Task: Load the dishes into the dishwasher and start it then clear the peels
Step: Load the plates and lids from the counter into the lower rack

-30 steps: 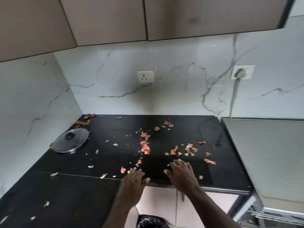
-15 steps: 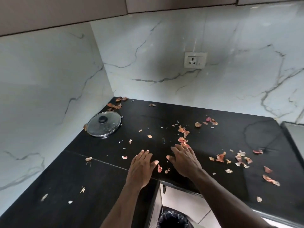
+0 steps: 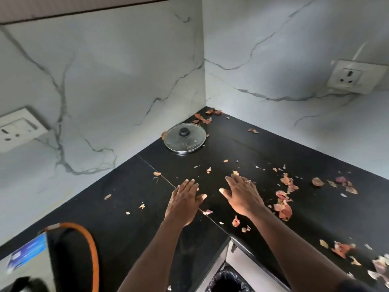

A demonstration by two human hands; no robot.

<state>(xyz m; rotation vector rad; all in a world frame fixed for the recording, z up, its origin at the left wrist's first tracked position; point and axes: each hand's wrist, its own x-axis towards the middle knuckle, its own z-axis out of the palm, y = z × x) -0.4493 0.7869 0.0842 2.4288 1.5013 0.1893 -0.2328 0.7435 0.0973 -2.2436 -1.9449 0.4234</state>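
Two hands lie flat on the black counter (image 3: 273, 148), palms down and fingers straight, with the thumbs pointing toward each other across a small gap. Neither holds anything. The left hand (image 3: 185, 201) rests over the seam in the counter. The right hand (image 3: 242, 197) lies just right of it and has a ring (image 3: 248, 181) on one finger.

Peels (image 3: 284, 209) are scattered over the counter. The thickest patch lies right of the right hand, with more at the near right edge, a small heap in the far corner, and thin flecks left of the left hand.

Below the counter's near edge stands a bin (image 3: 227, 281) lined with a black bag; its contents cannot be seen. A glass lid (image 3: 184, 138) with a black knob lies flat on the counter near the far corner, with peels beside its rim.

Since half a second ago the view has swung left. The lid now sits beyond the hands rather than far to their left, and the socket (image 3: 355, 75) has shifted to the right edge. A second socket (image 3: 19, 128) on the left wall and an orange cord (image 3: 92, 249) at the near left have come into view. The hands, flat then too, now reach farther in from the near edge.

A blue sticker (image 3: 27, 251) at the near left is too blurred to read.
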